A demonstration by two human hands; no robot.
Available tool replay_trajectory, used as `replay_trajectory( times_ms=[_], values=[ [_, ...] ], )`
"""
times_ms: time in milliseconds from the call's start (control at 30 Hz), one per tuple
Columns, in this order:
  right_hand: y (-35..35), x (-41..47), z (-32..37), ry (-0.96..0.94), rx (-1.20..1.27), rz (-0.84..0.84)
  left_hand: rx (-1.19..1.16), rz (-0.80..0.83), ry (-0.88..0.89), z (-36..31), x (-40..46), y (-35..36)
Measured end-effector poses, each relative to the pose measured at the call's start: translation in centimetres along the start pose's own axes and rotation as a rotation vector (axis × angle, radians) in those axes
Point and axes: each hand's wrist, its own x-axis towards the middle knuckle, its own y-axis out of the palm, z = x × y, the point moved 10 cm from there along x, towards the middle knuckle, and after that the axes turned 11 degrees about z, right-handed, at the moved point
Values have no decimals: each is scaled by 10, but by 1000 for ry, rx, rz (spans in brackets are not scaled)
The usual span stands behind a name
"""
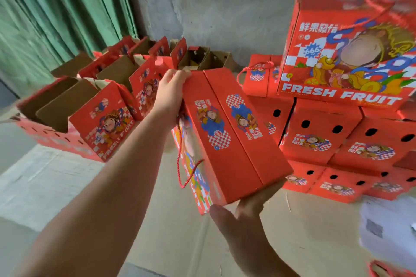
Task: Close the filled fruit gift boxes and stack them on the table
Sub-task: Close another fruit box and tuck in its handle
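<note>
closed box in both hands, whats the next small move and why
Probably carry it right and set it on the stack of closed boxes. The closed gift box has its top flaps shut and is held in the air, the left hand gripping its far end and the right hand supporting it from beneath. The open boxes on the left wait unclosed.
</note>
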Motion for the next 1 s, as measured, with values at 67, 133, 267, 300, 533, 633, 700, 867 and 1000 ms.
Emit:
replay_trajectory(
  times_ms=[67,133,267,300,533,633,700,867,1000],
  values=[
    [13,18,10,-84,-9,-43,-36,75,-18,-4,33,11],
    [30,42,7,-124,-89,-77,-18,156,-19,-8,69,18],
    [60,99,-41,41,-224,-68,166,411,-228,36,124,31],
    [62,109,-52,65,-221,-78,291,462,-253,51,127,32],
    [-7,116,-58,-54,-667,-570,149,335,-30,86,69,0],
    [-23,129,-36,-134,-894,-483,-112,561,-32,106,18,8],
    [-18,142,-34,-139,-899,-381,-132,570,0,106,24,8],
    [-19,158,-31,86,-1169,-591,-209,562,-209,133,65,19],
    [-23,170,-24,137,-1275,-639,-271,574,-289,136,78,31]
  ],
)
